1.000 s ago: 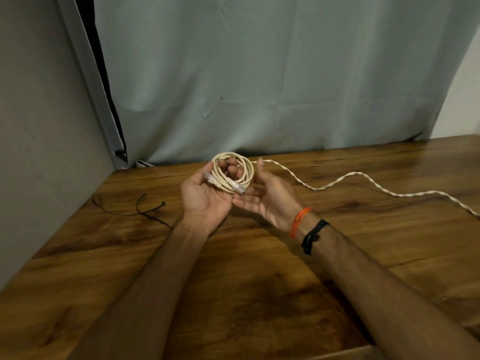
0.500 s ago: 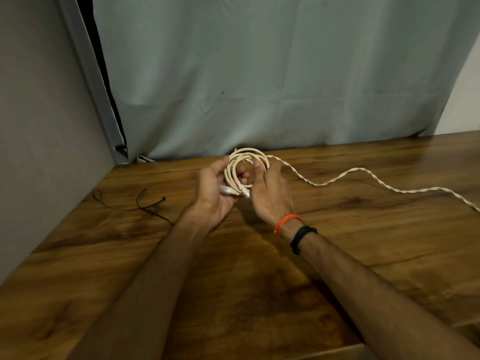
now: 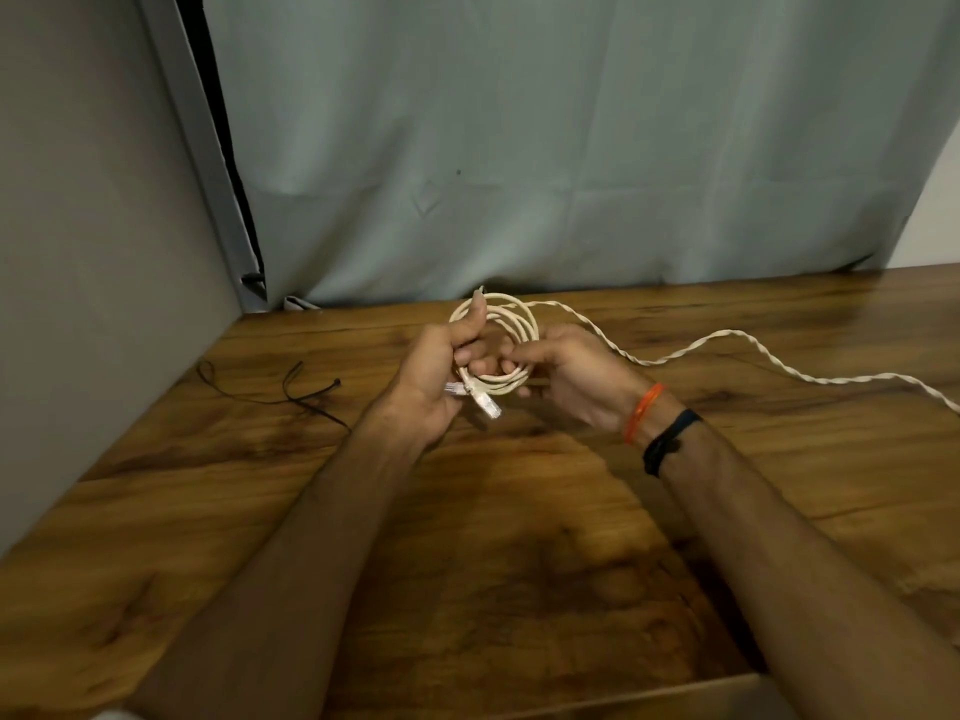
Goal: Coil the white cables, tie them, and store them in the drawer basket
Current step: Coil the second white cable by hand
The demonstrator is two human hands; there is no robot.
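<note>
Right hand (image 3: 571, 376) newly palm-down on coil (image 3: 511, 324)

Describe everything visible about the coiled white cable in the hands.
The coiled white cable is a cream, smooth-jacketed cord wound into several round loops, held upright above the wooden table. Two clear plastic plugs stick out at its lower left. The left hand grips its left side, thumb raised along the loops; the right hand pinches its right side.

Open wooden table (image 3: 519, 589) lies below both hands. Left of the left hand (image 3: 431, 376), thin black ties (image 3: 291, 394) sprawl, with the grey wall (image 3: 93, 252) beyond. Right of the right hand (image 3: 576, 376), a twisted white cable (image 3: 727, 337) crosses; curtain (image 3: 571, 148) blocks ahead.
</note>
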